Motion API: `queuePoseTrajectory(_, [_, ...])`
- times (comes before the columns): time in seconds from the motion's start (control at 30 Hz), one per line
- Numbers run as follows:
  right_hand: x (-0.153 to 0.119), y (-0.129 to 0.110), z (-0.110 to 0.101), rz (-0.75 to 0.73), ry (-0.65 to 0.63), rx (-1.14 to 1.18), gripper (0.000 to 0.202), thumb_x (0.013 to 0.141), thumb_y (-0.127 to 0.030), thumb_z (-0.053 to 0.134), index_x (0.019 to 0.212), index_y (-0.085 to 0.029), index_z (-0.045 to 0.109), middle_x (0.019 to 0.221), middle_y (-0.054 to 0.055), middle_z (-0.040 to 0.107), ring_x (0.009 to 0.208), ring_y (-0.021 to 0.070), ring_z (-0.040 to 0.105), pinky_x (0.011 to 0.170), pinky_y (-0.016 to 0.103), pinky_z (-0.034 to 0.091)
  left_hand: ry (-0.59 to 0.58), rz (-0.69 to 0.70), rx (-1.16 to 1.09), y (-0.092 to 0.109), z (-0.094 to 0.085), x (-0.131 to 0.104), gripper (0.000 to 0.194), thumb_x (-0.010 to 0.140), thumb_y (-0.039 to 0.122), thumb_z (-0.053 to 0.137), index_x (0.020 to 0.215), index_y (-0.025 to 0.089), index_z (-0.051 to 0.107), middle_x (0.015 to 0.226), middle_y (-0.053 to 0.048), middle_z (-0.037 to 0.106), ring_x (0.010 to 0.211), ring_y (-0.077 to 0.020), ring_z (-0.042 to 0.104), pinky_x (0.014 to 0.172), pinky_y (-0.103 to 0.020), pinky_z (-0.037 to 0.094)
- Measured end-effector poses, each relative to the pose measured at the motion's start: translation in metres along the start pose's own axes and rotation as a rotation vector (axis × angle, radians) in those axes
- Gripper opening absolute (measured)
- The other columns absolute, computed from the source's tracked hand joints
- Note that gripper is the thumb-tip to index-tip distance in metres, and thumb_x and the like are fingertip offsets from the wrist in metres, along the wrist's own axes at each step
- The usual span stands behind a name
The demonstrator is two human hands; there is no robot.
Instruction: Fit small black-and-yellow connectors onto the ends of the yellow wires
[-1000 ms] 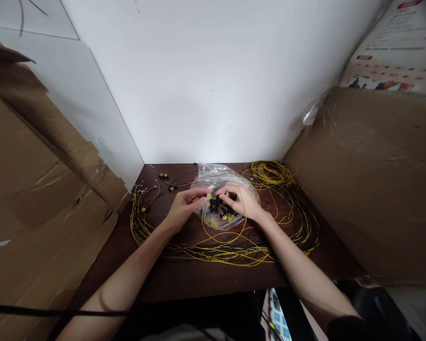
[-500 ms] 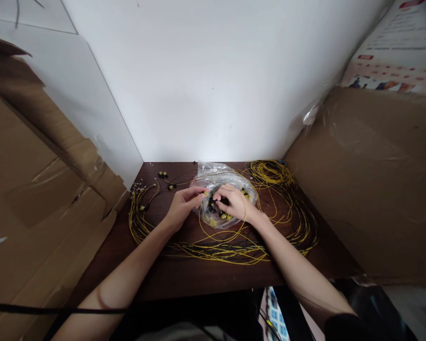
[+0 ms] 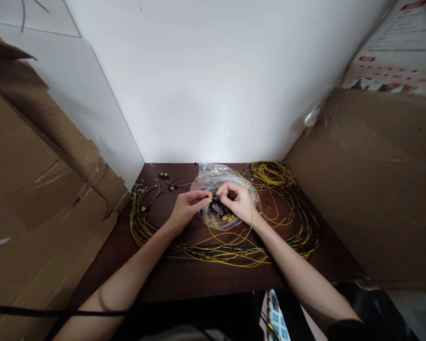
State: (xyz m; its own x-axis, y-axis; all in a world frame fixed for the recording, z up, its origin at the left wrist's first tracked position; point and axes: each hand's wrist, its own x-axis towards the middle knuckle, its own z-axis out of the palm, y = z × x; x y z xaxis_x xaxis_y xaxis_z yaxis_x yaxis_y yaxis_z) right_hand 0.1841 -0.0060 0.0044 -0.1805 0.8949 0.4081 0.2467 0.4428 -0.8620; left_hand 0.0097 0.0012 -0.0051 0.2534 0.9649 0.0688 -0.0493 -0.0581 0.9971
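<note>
My left hand [image 3: 187, 208] is closed in a pinch on a small yellow connector [image 3: 210, 196], just above a clear plastic bag [image 3: 213, 171]. Close beside it, my right hand [image 3: 238, 202] is pinched too, its fingertips by the connector; what it holds is too small to make out. Small black parts [image 3: 216, 209] and several yellow pieces [image 3: 228, 218] lie in the bag below the hands. A thin yellow wire [image 3: 230, 240] loops below the hands and up past the right wrist.
Bundled yellow and black wires [image 3: 213, 255] curve around the bag on the dark table [image 3: 156, 284]. A yellow wire coil [image 3: 270, 173] lies at the back right. Loose connectors [image 3: 164, 175] sit at the back left. Cardboard [image 3: 39, 189] stands on both sides, before a white wall [image 3: 213, 94].
My right hand has lifted slightly out of the black parts, and its fingertips now pinch by the yellow connector. My left hand has shifted slightly right, still holding the connector.
</note>
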Motion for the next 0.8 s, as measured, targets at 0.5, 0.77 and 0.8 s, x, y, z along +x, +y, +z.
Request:
queuePoseTrajectory(0.5, [0.0011, -0.0011, 0.0068, 0.029, 0.019, 0.093, 0.014, 0.072, -0.028, 0.065, 0.078, -0.015, 0.064, 0.064, 0.000, 0.060, 0.059, 0.0101, 0.051, 0.060, 0.024, 0.042, 0.000, -0.006, -0.071, -0.0014, -0.0012, -0.0010, 0.032, 0.059, 0.027, 0.076, 0.087, 0.012, 0.070, 0.087, -0.008, 0.072, 0.083, -0.0210, 0.067, 0.082, -0.033, 0.050])
queuePoseTrajectory(0.77, [-0.0003, -0.0039, 0.0057, -0.030, 0.021, 0.087, 0.015, 0.077, -0.029, 0.061, 0.086, -0.016, 0.064, 0.073, 0.003, 0.065, 0.066, 0.0134, 0.059, 0.068, 0.028, 0.048, -0.013, 0.003, -0.053, 0.0009, -0.0008, -0.0011, 0.031, 0.063, 0.028, 0.073, 0.089, 0.013, 0.069, 0.087, -0.009, 0.072, 0.085, -0.0225, 0.066, 0.076, -0.030, 0.051])
queuePoseTrajectory(0.8, [-0.0004, -0.0039, 0.0053, -0.023, 0.017, 0.097, 0.016, 0.078, -0.029, 0.060, 0.086, -0.016, 0.064, 0.074, 0.003, 0.065, 0.067, 0.0137, 0.060, 0.068, 0.028, 0.048, -0.014, 0.007, -0.054, 0.0015, -0.0007, -0.0014, 0.030, 0.063, 0.028, 0.073, 0.089, 0.013, 0.069, 0.087, -0.009, 0.072, 0.085, -0.0223, 0.066, 0.075, -0.029, 0.051])
